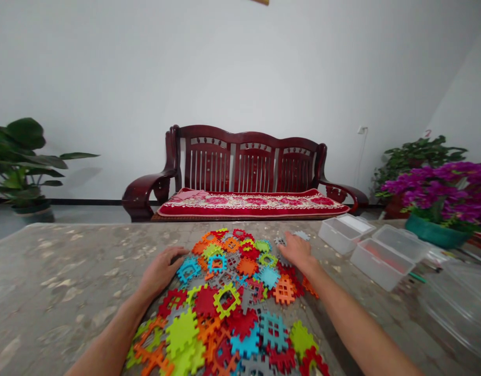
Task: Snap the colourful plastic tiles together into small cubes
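Pale walls (240, 68) rise behind a dark red wooden sofa (254, 169), seen from my head view beyond the pile of toothed plastic pieces (204, 302). That pile, in red, orange, lime, blue and grey, spreads over a grey patterned tabletop (68, 292) between my forearms. Left of the pile, my left grip (162, 269) lies with its fingers loosely extended, just beside a blue piece (183, 271) at the edge, holding nothing I can see. Right of the pile, near its far end, my right grip (297, 250) reaches among grey pieces; its fingertips are partly hidden, so I cannot tell whether it is narrow or holds one. One light grey piece (302, 235) lies just past it. Farther right of the pile stand two translucent boxes (342, 235) and purple flowers (447, 190) in a teal pot (436, 232); well left of it is a leafy plant (24, 151).
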Action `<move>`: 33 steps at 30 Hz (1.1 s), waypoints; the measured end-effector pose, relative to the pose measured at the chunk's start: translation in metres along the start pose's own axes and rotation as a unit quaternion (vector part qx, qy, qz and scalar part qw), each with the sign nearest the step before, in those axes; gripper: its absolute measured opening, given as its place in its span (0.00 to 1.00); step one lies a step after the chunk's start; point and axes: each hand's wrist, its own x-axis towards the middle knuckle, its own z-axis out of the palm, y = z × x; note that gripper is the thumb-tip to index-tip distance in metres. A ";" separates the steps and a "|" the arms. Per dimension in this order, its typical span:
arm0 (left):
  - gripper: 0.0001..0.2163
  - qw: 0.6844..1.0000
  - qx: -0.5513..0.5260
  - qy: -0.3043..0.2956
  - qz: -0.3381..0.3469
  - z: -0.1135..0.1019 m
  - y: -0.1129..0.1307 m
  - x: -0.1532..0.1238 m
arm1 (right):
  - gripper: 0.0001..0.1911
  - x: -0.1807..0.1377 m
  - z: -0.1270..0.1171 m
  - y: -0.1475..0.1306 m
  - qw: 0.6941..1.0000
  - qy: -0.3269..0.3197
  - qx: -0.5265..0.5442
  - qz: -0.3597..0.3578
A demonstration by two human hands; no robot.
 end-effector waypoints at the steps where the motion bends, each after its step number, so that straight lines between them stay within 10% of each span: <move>1: 0.18 1.000 0.000 0.001 -0.001 0.000 0.000 0.000 | 0.21 0.003 0.001 -0.002 1.000 -0.006 -0.003 0.007; 33: 0.18 1.000 0.000 -0.002 0.003 -0.002 0.002 -0.001 | 0.30 0.036 -0.013 0.088 0.995 0.047 0.034 0.078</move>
